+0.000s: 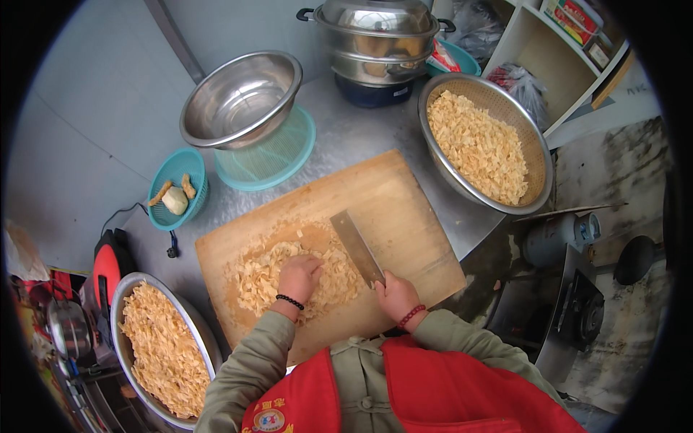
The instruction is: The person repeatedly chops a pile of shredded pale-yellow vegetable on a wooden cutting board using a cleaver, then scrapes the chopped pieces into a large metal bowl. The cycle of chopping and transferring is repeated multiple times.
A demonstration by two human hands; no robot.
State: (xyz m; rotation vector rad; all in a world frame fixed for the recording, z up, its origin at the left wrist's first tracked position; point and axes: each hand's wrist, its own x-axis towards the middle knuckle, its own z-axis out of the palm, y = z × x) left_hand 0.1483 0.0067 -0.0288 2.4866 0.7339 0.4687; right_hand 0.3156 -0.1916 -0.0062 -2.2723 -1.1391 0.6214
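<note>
A wooden cutting board point(384, 189) lies at an angle before me, with a loose heap of pale yellow, thin chopped pieces point(260, 279) on its left half. My left hand point(299, 277) is on this heap with its fingers bent down; whether they pinch any pieces is hidden. My right hand point(399, 299) grips the handle of a cleaver point(354, 243). The broad blade points away from me and lies along the heap's right side, on or just above the board. I cannot tell exactly what food the pieces are.
Similar pieces fill a perforated steel colander point(441, 165) at far right and a metal basin point(208, 346) at lower left. A steel bowl point(238, 105) rests on a turquoise mesh basket point(265, 168). Left stands a small turquoise basket point(201, 197) holding roots; behind is a stacked steamer point(373, 46).
</note>
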